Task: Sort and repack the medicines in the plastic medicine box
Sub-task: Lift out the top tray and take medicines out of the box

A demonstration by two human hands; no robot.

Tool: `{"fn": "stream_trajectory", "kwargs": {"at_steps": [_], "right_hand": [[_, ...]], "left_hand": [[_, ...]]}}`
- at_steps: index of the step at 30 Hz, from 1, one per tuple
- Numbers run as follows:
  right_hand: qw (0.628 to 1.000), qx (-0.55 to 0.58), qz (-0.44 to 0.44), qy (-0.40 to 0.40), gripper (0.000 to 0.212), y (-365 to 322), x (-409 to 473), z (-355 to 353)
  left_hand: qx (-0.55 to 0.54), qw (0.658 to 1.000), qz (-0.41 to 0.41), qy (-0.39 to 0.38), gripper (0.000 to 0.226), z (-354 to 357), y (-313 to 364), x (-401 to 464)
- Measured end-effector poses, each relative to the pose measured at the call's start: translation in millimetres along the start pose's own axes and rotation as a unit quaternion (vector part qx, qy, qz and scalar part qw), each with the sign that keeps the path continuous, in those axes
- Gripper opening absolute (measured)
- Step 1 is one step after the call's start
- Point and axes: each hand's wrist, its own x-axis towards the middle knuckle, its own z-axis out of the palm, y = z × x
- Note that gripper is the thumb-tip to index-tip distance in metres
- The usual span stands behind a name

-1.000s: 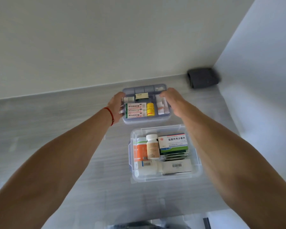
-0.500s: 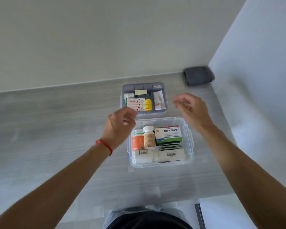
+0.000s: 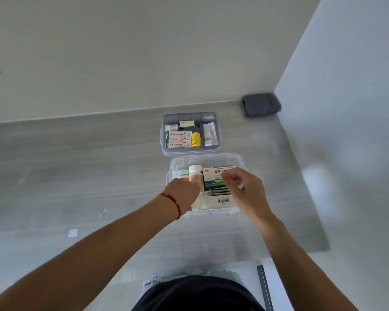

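Observation:
A clear plastic medicine box (image 3: 233, 157) stands open on the grey table. In it are a white-capped brown bottle (image 3: 195, 174), a white and green carton (image 3: 212, 175), flat sachets and a white box with a barcode (image 3: 222, 202). My left hand (image 3: 185, 194) reaches down into the box's left side over an orange-labelled bottle (image 3: 182, 173); its fingers are hidden. My right hand (image 3: 243, 189) hovers over the box's right side with loosely curled fingers that hold nothing. Behind the box lies a grey divided tray (image 3: 189, 151) with red-and-white cartons (image 3: 179, 140) and a yellow bottle (image 3: 195, 139).
A folded dark grey cloth (image 3: 261, 105) lies in the far right corner against the walls. A small white scrap of paper (image 3: 72, 233) sits on the table to the left. The table's right edge runs close to the box.
Both hands have let go of the divided tray, which now rests behind the box, and have drawn back and down over the clear box. The left hand has dipped into it.

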Motion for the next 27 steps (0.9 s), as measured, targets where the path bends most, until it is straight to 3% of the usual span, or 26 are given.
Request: {"fn": "stream_trajectory", "kwargs": {"at_steps": [6, 11, 13, 16, 19, 21, 24, 27], "right_hand": [[0.999, 0.025, 0.022, 0.001, 0.017, 1, 3, -2], [0.998, 0.041, 0.021, -0.044, 0.015, -9, -4, -11], [0.995, 0.064, 0.011, -0.08, 0.022, -18, -12, -15], [0.992, 0.076, 0.008, -0.105, 0.044, -29, -22, -17], [0.997, 0.078, 0.007, -0.009, 0.048, -32, -20, -31], [0.994, 0.073, 0.008, 0.078, 0.048, -28, -13, -49], [0.984, 0.021, 0.043, 0.173, 0.05, -6, -1, -79], [0.983, -0.071, 0.085, 0.144, 0.047, 37, 7, -85]], "left_hand": [[-0.06, 0.997, 0.03, -0.035, 0.05, -8, -13, 7], [-0.131, 0.99, 0.04, 0.011, 0.042, -29, -32, -11], [-0.244, 0.968, 0.037, 0.05, 0.039, -41, -32, -19], [-0.407, 0.908, 0.043, 0.091, 0.038, -53, -11, -20], [-0.486, 0.861, 0.031, 0.149, 0.043, -52, 12, -12], [-0.497, 0.85, -0.001, 0.174, 0.051, -50, 18, -8], [-0.462, 0.864, -0.033, 0.199, 0.04, -42, 16, -7], [-0.405, 0.89, -0.06, 0.199, 0.031, -30, 9, -8]]}}
